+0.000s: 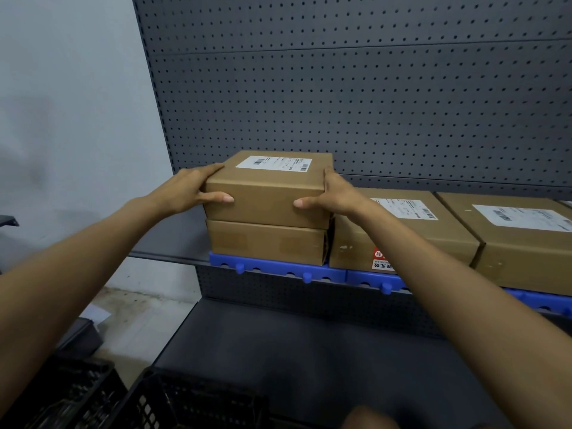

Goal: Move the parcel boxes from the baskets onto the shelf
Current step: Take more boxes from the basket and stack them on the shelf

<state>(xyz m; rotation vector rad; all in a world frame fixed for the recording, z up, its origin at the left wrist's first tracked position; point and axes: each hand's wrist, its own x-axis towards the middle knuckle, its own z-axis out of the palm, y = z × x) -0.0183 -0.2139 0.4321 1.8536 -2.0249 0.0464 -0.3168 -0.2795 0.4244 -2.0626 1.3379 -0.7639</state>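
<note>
**Top box held on the stack, mid-frame**

Plain brown cardboard box (269, 187), squarish, white shipping label with barcodes on its lid. It sits on a second, flatter brown box (267, 241) with tape patches on its front. Edges roughly line up.

Left hand (188, 188) clasps the top box's left side, thumb across the front face, fingers along the upper left edge. Right hand (332, 193) clasps the right side the same way, thumb on the front.

The stack stands on a blue plastic mat (278, 270) at the left end of the grey shelf (173, 239). Just right of it, two wider brown boxes: one (399, 230) with a white label on top and a red-and-white sticker low on its front, and another (523, 239) at the frame's right edge, also labelled.

Lower left of frame: two black slatted baskets (173, 400); contents too dark to make out.
</note>
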